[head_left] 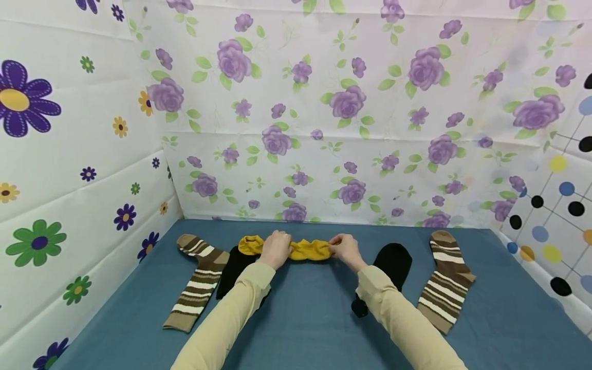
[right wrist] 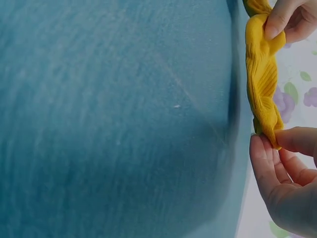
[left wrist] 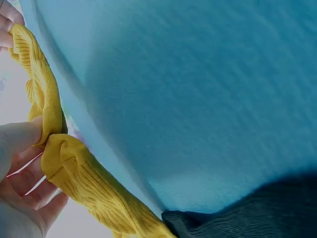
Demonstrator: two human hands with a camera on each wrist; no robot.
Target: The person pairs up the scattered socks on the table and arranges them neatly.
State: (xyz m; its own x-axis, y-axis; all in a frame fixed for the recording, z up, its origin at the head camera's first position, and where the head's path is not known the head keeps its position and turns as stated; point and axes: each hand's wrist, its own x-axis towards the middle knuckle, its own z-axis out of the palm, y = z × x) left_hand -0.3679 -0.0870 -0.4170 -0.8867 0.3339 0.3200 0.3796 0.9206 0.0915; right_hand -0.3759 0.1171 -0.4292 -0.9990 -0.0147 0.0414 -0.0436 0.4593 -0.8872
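Note:
Between my hands a ribbed yellow sock (head_left: 311,250) is stretched sideways near the back of the table. My left hand (head_left: 276,249) pinches it at a gathered spot along its length, thumb against fingers (left wrist: 29,181) in the left wrist view. My right hand (head_left: 347,252) pinches the right end between thumb and fingertips (right wrist: 263,161). Left of my left hand, more yellow knit (head_left: 250,245) lies over the top of a black sock (head_left: 229,272). Whether the yellow is one sock or two, I cannot tell. Another black sock (head_left: 395,261) lies partly behind my right forearm.
A brown, white and tan striped sock (head_left: 200,281) lies at the left, and a similar striped sock (head_left: 446,280) at the right. All rest on a blue cloth-covered table (head_left: 305,318). A flowered sheet (head_left: 324,169) hangs along the back edge, with patterned sheets at both sides.

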